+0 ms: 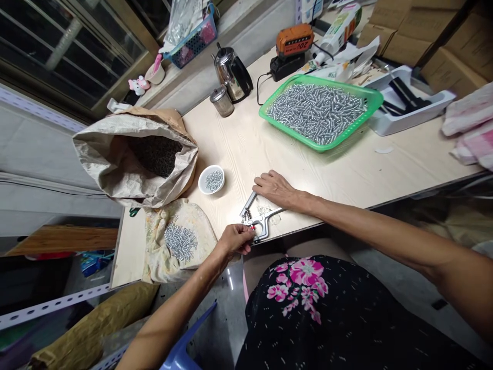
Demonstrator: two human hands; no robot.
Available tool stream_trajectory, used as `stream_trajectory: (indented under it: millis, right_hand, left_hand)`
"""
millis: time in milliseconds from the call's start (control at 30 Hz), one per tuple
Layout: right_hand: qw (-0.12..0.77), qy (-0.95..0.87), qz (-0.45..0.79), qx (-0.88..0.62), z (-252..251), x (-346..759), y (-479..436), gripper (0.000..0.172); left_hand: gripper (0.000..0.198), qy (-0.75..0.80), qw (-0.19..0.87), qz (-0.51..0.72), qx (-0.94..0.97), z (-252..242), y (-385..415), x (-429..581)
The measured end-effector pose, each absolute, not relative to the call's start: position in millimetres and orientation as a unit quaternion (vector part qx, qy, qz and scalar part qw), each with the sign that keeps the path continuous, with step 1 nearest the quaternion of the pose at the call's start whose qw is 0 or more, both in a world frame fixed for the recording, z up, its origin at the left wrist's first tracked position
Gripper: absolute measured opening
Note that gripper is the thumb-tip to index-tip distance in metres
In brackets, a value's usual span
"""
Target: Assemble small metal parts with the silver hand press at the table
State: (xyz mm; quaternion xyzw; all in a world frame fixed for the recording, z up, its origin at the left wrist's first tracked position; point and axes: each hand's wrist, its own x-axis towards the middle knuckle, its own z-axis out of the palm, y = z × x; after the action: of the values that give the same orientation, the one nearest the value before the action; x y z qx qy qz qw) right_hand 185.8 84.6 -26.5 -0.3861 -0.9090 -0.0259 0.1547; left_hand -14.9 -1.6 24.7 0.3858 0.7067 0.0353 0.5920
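Near the table's front edge lies a silver metal hand tool [265,220] with two long handles and a coil spring. My right hand [274,189] is closed over the handle ends, the fingers curled round the upper one. At the jaw end, my left hand [235,238] pinches close to a small red part; whatever sits between the fingertips is too small to make out. To the left, a pile of small silver screw-like pieces [181,241] lies on a stained cloth [206,228]. A white bowl [211,179] behind my left hand holds more of them.
A green basket [321,148] heaped with similar pieces stands at the back right, beside a white tray [414,121]. An open sack [134,192] of dark pieces is at the left. A kettle [233,74], a metal canister [222,102] and an orange battery [295,40] stand at the back.
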Motion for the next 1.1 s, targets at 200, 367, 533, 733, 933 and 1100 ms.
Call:
stream_trajectory:
  millis: [200, 367, 533, 733, 933, 1100]
  right_hand:
    - [0.16, -0.895, -0.011, -0.416, -29.7, 188.6, 78.7, 0.023]
    - [0.186, -0.883, -0.026, -0.429, -25.8, 190.6, 77.4, 0.026]
    - [0.19, -0.883, -0.017, -0.429, -29.3, 190.7, 77.4, 0.024]
    - [0.188, -0.877, 0.055, -0.438, -26.9, 194.0, 77.2, 0.018]
    - [0.122, -0.906, 0.098, -0.393, -7.3, 215.9, 67.8, 0.065]
    - [0.073, -0.92, 0.099, -0.371, 0.4, 218.8, 64.2, 0.079]
  left_hand:
    - [0.036, 0.697, 0.61, 0.042, 0.374, 23.3, -4.4, -17.1]
    - [0.032, 0.695, 0.622, 0.027, 0.36, 24.6, -0.7, -17.5]
    - [0.033, 0.706, 0.619, 0.034, 0.342, 25.8, -2.6, -12.3]
    - [0.03, 0.713, 0.618, 0.046, 0.329, 27.3, -4.9, -9.3]
    - [0.02, 0.713, 0.62, 0.052, 0.324, 28.5, -5.7, -8.8]
    - [0.018, 0.718, 0.616, 0.058, 0.32, 29.6, -5.6, -6.0]
